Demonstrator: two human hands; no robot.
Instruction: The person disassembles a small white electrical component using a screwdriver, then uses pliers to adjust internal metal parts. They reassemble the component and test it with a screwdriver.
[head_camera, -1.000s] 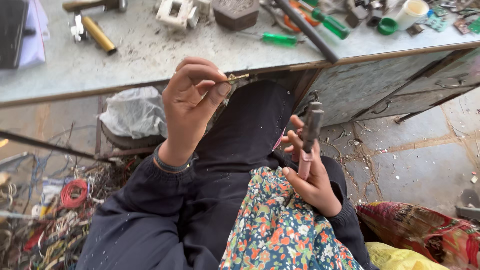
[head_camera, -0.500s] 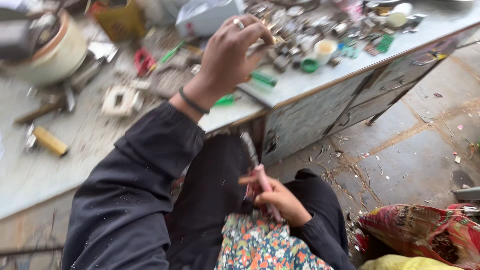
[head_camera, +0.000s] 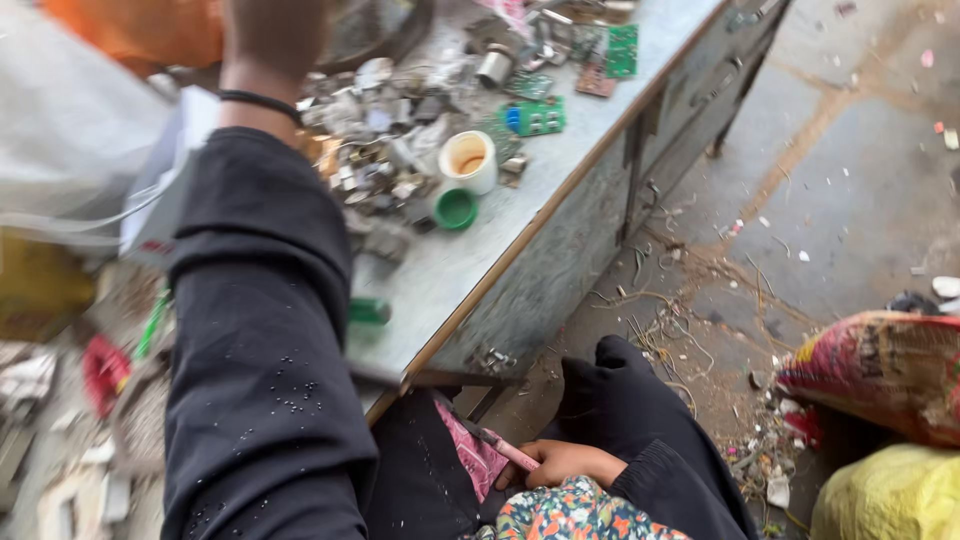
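Note:
My left arm in a dark sleeve stretches up across the metal table (head_camera: 470, 290). My left hand (head_camera: 268, 35) is cut off by the top edge above a black wristband, so its fingers are hidden. It hovers beside a heap of small metal scraps (head_camera: 395, 150). My right hand (head_camera: 562, 463) rests in my lap, closed around a pink-handled screwdriver (head_camera: 503, 450) that points up and left, over a flowered cloth (head_camera: 575, 512).
A white cup (head_camera: 468, 160), a green lid (head_camera: 456, 209) and green circuit boards (head_camera: 533, 117) lie near the table's edge. A red sack (head_camera: 880, 370) and a yellow sack (head_camera: 890, 495) sit on the floor at right, with loose wires (head_camera: 660, 330) scattered by the table.
My left arm has reached farther across the table, from my lap edge toward the far scrap heap. The right hand has stayed in my lap with the screwdriver.

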